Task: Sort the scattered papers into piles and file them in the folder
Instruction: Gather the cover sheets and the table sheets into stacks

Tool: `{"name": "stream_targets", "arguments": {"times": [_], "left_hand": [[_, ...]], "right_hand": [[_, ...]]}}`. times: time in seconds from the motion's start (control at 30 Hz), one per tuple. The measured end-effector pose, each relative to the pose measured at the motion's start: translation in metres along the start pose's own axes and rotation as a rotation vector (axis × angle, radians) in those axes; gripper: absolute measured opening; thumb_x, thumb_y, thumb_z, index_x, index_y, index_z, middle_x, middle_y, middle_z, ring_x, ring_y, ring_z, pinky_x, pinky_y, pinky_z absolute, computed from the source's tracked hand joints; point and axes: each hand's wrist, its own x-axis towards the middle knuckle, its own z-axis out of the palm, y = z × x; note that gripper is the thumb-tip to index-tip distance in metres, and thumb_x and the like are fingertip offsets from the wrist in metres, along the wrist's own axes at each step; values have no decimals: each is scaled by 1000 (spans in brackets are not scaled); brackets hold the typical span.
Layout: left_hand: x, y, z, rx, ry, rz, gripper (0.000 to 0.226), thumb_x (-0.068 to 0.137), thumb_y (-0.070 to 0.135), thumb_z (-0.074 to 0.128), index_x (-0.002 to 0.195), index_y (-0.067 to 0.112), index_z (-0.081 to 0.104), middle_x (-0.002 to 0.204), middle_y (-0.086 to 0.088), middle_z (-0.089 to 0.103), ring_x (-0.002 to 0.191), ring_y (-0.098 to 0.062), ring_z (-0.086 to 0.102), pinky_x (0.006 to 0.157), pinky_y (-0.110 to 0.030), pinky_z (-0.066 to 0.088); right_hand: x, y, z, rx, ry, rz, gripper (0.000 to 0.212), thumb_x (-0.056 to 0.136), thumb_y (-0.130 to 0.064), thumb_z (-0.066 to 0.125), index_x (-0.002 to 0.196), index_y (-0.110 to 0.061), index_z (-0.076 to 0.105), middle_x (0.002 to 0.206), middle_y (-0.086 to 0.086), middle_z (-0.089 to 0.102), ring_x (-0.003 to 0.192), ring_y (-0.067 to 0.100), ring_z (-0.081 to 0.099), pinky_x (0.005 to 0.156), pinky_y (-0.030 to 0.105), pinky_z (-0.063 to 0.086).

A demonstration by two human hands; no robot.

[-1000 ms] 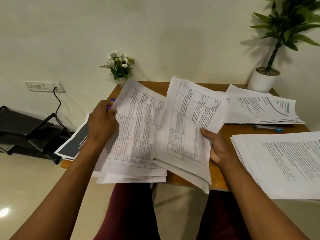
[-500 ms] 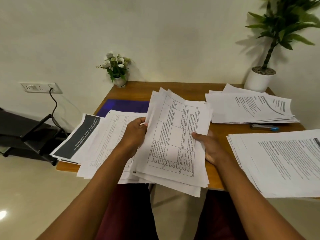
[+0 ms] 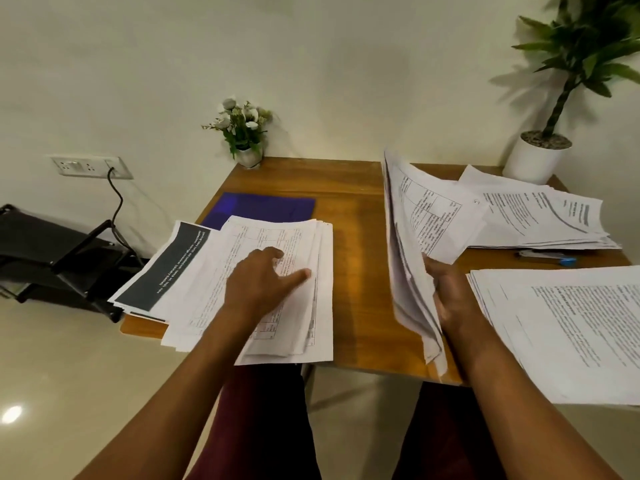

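Half folder [image 3: 263, 206] hidden under left pile [image 3: 313, 323]; right hand [image 3: 450, 294] grips blurred sheaf [image 3: 434, 216].

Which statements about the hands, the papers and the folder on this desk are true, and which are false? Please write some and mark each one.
1. The right hand grips a bundle of papers held up on edge above the table. True.
2. The left hand holds a pen. False: it holds nothing and rests with its fingers spread on the left pile.
3. The blue folder lies on the right half of the table. False: it lies on the left half, behind the left pile.
4. A plant in a white pot stands at the far right corner. True.
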Motion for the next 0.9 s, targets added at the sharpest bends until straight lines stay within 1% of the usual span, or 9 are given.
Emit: {"name": "stream_targets", "arguments": {"times": [0.07,0.1,0.17,0.3,0.4,0.53,0.7,0.83,0.9], "left_hand": [[-1,10,8,99,-66,-17,89,71,85,64,138,27,53,140,-1,59,122,-26,60,101,-50,50],[0,13,12,140,-91,-34,92,68,87,64,137,28,52,140,0,59,121,-27,61,102,-53,50],[2,16,20,204,-123,-71,91,63,87,64,133,29,53,136,0,61,117,-27,62,100,-54,51],[5,17,27,195,-128,-69,81,61,80,63,121,25,57,119,-1,67,104,-27,65,91,-50,56],[7,18,30,192,-163,-90,83,59,80,63,120,25,55,120,-2,67,109,-31,64,94,-53,54],[4,26,33,276,-200,-121,97,61,83,65,136,25,44,137,-7,56,127,-41,54,103,-62,45],[3,30,30,218,-170,-106,66,72,69,63,117,23,48,114,-4,67,103,-33,65,95,-54,53],[0,36,27,164,-120,-102,58,83,56,65,126,22,44,112,-3,68,100,-33,68,91,-52,56],[1,36,28,148,-100,-118,52,83,56,63,120,21,47,107,-4,68,100,-34,68,91,-52,56]], "right_hand": [[1,1,1,71,-57,21,47,101,-10,58,147,-6,49,127,13,67,110,28,70,76,40,62],[4,2,-4,77,-66,21,51,100,-11,59,150,-8,46,134,14,63,115,30,67,79,42,61],[2,2,-2,89,-108,5,51,100,-10,57,150,-6,46,128,15,66,109,29,71,75,40,62],[-3,2,3,101,-45,-27,39,104,-8,48,142,-2,52,102,12,77,82,24,77,57,32,62],[-5,1,6,86,-40,-9,46,102,-9,52,148,-4,48,109,13,75,88,26,77,59,34,63],[-4,2,5,57,-31,-9,48,99,-10,56,147,-5,51,112,13,74,90,26,76,60,35,63],[-2,2,3,90,-75,21,54,97,-11,59,149,-5,48,115,14,73,93,27,76,62,36,63],[1,4,0,103,-95,47,52,99,-13,57,150,-6,47,118,15,72,96,28,76,63,37,63],[3,5,-3,115,-102,48,52,99,-13,58,150,-7,47,121,15,71,98,28,75,64,37,63]]}}
